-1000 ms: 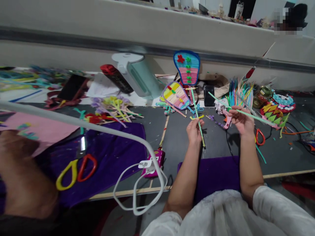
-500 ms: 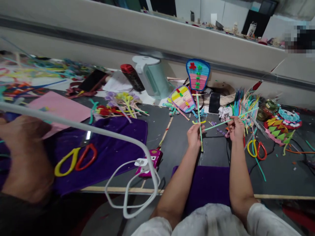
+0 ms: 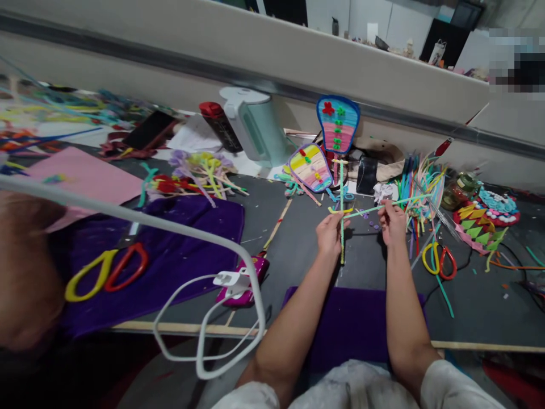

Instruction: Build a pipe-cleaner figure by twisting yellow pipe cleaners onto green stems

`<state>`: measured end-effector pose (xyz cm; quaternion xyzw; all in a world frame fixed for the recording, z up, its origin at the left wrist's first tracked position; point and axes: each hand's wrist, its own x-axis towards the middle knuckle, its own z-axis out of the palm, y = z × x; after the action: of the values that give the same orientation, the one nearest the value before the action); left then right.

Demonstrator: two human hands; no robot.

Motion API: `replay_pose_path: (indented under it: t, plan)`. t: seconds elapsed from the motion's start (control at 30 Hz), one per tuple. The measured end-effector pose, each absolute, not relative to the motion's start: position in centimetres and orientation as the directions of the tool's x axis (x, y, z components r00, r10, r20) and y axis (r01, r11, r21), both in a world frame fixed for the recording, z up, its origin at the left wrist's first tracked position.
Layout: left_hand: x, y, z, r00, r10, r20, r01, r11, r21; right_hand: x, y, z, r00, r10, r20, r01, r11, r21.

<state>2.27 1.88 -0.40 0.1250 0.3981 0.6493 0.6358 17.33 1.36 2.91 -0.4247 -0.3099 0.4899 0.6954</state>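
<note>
My left hand (image 3: 331, 233) is closed around a thin upright stick (image 3: 342, 187) wrapped in pale green. The stick reaches up to a blue-edged, fan-shaped craft piece (image 3: 338, 126) with a red flower; whether they are joined I cannot tell. A short yellow pipe cleaner (image 3: 339, 211) crosses the stick just above my fingers. My right hand (image 3: 392, 220) pinches a pale green pipe cleaner (image 3: 369, 211), which stretches from the stick at my left fingers out past my right hand. Behind them lies a second fan-shaped piece (image 3: 310, 167), striped yellow and pink.
Scissors (image 3: 439, 260) and a bundle of pipe cleaners (image 3: 419, 187) lie at right. A purple cloth (image 3: 179, 244) with larger scissors (image 3: 106, 267), a power strip (image 3: 242, 284), a white cable (image 3: 170, 224) and a kettle (image 3: 259, 128) are leftward. Another person's arm (image 3: 28, 272) shows far left.
The view has shifted slightly, with most things now further left. My right hand has come a little closer to my left along the pale green pipe cleaner. My left hand still grips the stick.
</note>
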Motion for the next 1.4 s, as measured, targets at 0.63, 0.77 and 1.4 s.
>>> replay_pose_path:
  t: [0.63, 0.77, 1.4]
  plan:
    - [2.6, 1.5, 0.4, -0.182, 0.926, -0.33, -0.695, 0.117, 0.71, 14.9, 2.0, 2.1, 0.421, 0.878, 0.229, -0.017, 0.26, -0.966]
    - [2.7, 1.1, 0.7, -0.162, 0.942, -0.295, -0.671, 0.114, 0.733, 14.9, 1.8, 2.6, 0.516, 0.819, 0.251, 0.004, 0.29, -0.957]
    - [3.7, -0.1, 1.6, -0.22, 0.974, -0.059, -0.502, -0.061, 0.863, 12.2, 0.2, 2.9, 0.272, 0.837, 0.474, 0.356, 0.37, -0.858]
